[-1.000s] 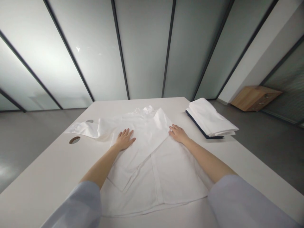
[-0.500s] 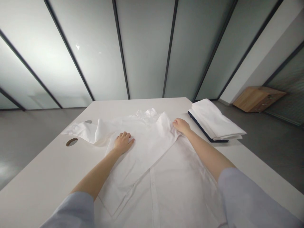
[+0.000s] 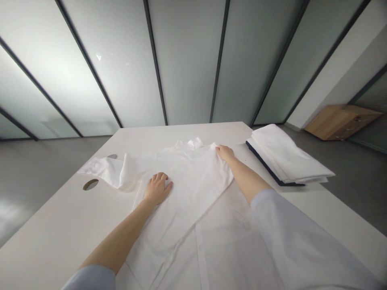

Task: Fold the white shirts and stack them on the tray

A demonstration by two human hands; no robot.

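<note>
A white button-up shirt lies spread over the table, its collar at the far end and its button strip running toward me. One sleeve crosses the body diagonally and the other stretches out to the left. Palm down, my left hand rests on the shirt's left part with the fingers slightly apart. At the upper right, near the shoulder, my right hand has its fingers closed on the shirt fabric. Its fingertips are partly hidden from view.
On the right of the white table lies a stack of folded white cloth on a dark blue item. Two round holes pierce the tabletop at left. A wooden cabinet stands on the floor behind, by frosted glass panels.
My right hand has moved slightly away from me and to the left, and the cloth near the shoulder looks flatter. My left hand stays nearly in place. The view has shifted slightly.
</note>
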